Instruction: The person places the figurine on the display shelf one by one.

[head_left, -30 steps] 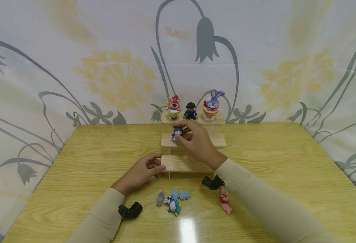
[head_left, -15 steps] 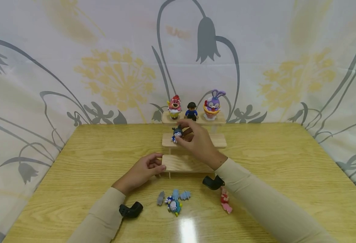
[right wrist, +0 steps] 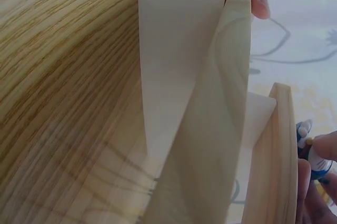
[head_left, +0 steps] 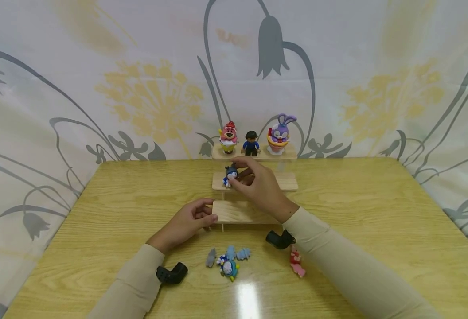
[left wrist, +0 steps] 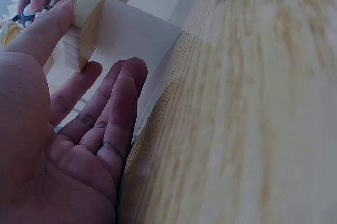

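A small figurine [head_left: 229,176] with a dark eared cap, white face and blue-and-white body is at the left end of the middle tier of a wooden three-tier display stand [head_left: 234,212]. My right hand [head_left: 263,188] pinches it from the right between thumb and fingers. In the right wrist view the figurine [right wrist: 319,163] shows beside the tier's edge, partly covered by the fingers. My left hand [head_left: 188,223] holds the left end of the bottom tier. In the left wrist view its thumb lies on the board's [left wrist: 87,11] top edge, with an index fingertip at the underside.
On the top tier stand a pink bear [head_left: 228,138], a blue-shirted toy man [head_left: 251,144] and a purple rabbit [head_left: 278,135]. In front of the stand lie several small blue and grey figurines [head_left: 228,268], with a red-and-pink one [head_left: 296,262] to the right. A patterned cloth [head_left: 150,102] hangs behind.
The right hand has shifted the figurine slightly left and turned it more upright on the middle tier. The left hand keeps its hold on the stand.
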`<state>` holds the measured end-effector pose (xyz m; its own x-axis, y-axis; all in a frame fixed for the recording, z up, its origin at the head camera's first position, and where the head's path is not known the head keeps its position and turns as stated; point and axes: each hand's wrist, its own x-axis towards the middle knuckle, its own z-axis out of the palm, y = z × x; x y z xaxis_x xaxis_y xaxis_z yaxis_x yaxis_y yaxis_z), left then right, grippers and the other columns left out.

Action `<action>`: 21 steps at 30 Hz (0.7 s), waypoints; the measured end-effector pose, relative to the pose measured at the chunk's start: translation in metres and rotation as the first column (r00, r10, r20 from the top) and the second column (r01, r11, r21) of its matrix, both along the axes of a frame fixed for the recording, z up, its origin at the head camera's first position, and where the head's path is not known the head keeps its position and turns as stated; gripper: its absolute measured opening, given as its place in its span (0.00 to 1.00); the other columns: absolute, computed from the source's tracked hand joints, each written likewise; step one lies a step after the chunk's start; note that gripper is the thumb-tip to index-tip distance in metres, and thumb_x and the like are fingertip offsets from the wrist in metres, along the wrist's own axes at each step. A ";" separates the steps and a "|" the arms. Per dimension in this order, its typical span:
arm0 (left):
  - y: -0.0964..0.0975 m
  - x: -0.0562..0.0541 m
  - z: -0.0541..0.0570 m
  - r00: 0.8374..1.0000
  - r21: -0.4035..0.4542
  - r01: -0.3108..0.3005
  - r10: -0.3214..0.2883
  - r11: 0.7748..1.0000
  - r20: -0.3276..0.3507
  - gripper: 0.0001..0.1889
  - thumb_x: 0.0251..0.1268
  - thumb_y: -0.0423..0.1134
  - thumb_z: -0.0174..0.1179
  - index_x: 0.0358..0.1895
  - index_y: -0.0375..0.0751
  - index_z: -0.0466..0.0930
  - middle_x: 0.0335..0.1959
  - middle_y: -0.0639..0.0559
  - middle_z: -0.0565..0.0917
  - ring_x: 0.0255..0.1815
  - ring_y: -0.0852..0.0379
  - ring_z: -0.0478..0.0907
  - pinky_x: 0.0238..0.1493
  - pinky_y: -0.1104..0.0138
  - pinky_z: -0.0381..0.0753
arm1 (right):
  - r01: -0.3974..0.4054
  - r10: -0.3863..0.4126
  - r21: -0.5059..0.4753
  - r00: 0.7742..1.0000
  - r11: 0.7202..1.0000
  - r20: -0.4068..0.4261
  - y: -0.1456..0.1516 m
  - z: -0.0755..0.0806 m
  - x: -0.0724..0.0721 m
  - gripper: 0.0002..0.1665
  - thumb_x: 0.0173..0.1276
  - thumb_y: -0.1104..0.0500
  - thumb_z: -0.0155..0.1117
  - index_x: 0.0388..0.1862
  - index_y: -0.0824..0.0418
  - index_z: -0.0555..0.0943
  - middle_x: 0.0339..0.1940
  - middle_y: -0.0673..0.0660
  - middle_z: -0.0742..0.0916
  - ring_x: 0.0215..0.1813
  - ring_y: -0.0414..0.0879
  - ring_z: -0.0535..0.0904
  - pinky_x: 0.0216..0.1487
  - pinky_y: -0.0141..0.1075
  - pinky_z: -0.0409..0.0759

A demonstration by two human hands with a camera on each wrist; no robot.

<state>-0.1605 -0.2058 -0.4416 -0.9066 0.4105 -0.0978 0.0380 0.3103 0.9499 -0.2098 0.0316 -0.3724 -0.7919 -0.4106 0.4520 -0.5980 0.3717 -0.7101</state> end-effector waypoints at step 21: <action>-0.001 0.000 0.000 1.000 0.006 -0.008 0.008 1.000 0.010 0.32 0.73 0.48 0.60 0.74 0.38 0.62 0.52 0.40 0.80 0.44 0.54 0.82 0.46 0.63 0.84 | 0.030 -0.030 -0.055 1.000 0.998 0.006 -0.002 -0.003 0.001 0.26 0.67 0.60 0.70 0.63 0.61 0.77 0.54 0.59 0.87 0.44 0.47 0.87 0.45 0.37 0.87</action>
